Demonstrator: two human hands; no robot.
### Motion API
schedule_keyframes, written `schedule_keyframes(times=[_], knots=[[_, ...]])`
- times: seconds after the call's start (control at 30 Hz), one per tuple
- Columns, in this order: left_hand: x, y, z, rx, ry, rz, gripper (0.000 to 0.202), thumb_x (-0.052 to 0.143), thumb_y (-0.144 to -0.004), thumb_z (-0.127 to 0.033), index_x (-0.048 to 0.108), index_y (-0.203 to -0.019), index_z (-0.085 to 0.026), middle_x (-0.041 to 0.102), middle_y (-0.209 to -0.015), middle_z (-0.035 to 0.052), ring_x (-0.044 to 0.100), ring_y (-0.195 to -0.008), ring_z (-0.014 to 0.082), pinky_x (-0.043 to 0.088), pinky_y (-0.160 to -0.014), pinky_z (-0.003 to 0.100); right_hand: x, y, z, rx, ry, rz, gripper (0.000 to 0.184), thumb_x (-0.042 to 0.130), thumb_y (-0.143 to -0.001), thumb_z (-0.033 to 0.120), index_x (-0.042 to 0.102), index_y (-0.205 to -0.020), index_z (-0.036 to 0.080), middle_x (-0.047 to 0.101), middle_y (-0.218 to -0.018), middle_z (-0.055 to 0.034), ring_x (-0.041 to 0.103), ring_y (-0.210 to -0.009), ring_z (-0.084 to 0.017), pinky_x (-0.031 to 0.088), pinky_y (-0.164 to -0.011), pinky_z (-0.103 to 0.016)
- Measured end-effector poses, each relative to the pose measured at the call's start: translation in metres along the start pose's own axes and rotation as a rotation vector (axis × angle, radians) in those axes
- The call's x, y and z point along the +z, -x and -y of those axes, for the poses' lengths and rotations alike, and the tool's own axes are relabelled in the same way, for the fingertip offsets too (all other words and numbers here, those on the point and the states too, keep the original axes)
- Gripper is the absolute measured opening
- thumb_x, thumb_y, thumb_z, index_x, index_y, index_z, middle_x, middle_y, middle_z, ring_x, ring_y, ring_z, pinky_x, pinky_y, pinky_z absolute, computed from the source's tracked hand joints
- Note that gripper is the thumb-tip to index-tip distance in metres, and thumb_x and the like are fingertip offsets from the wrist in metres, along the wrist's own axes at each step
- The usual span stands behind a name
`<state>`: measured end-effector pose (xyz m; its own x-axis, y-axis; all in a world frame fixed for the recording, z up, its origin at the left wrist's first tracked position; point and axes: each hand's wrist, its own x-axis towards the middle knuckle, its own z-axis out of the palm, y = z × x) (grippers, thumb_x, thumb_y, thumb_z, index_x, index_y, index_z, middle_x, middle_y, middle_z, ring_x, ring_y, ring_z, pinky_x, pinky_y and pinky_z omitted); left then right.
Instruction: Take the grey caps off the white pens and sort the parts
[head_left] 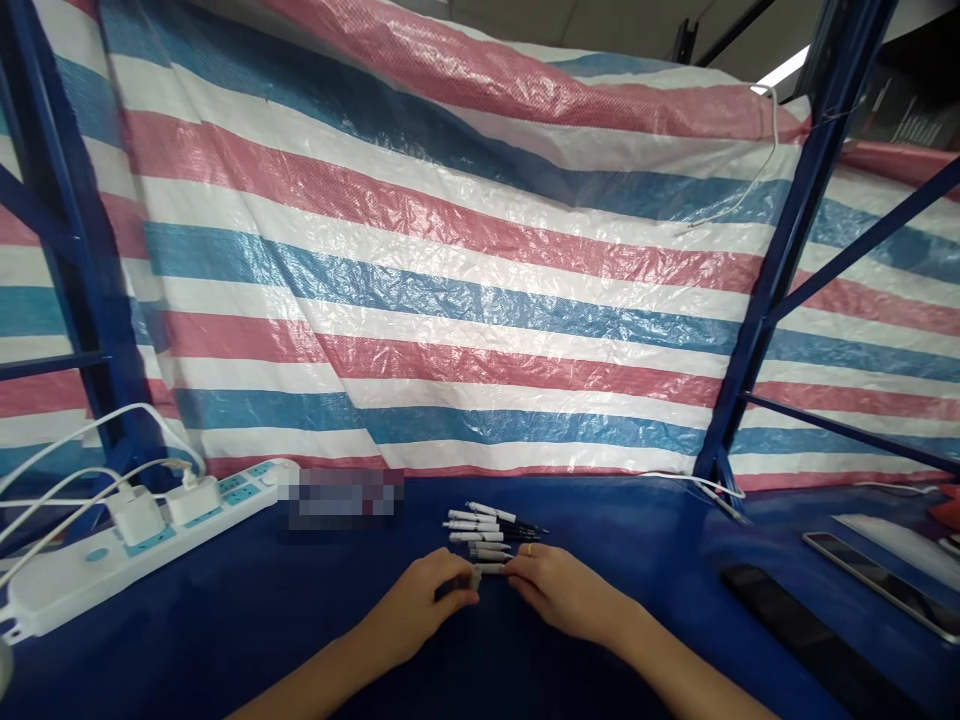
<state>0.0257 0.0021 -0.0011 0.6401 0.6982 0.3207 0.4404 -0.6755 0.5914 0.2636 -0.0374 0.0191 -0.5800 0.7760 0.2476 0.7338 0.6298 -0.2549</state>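
Both of my hands rest on the blue table (300, 610) near its middle. My left hand (427, 597) and my right hand (556, 585) are curled and pinch the two ends of one white-barrelled pen (489, 569) lying between them. Just beyond the fingers lies a small pile of several similar white and black pens (487, 528), side by side. My right hand wears a ring.
A white power strip (112, 555) with two white chargers and cables lies at the left. A dark flat phone (795, 625) and a second phone (881, 582) lie at the right. A striped tarpaulin (465, 300) hangs behind, between blue steel uprights (780, 260).
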Motion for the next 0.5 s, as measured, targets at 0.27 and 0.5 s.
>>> schedule_keyframes(times=[0.27, 0.5], knots=[[0.0020, 0.0005, -0.0017, 0.004, -0.097, 0.089, 0.008, 0.068, -0.081, -0.019, 0.062, -0.076, -0.018, 0.061, -0.077, -0.0021, 0.055, -0.079, 0.0148, 0.040, -0.070, 0.024, -0.0050, 0.0034, 0.0067, 0.027, -0.045, 0.037, 0.019, 0.049, -0.087, 0.017, 0.060, -0.102, 0.020, 0.067, -0.086, -0.0013, 0.062, -0.075, -0.015, 0.044, -0.067, -0.023], [0.0013, 0.0009, 0.0007, -0.001, -0.125, 0.118, 0.011, 0.066, -0.085, -0.023, 0.060, -0.077, -0.018, 0.061, -0.085, -0.0008, 0.054, -0.086, 0.0164, 0.041, -0.075, 0.025, -0.0033, 0.0018, 0.0050, 0.027, -0.062, 0.057, 0.014, 0.052, -0.086, 0.018, 0.061, -0.096, 0.020, 0.068, -0.089, -0.0009, 0.061, -0.076, -0.014, 0.042, -0.068, -0.022]])
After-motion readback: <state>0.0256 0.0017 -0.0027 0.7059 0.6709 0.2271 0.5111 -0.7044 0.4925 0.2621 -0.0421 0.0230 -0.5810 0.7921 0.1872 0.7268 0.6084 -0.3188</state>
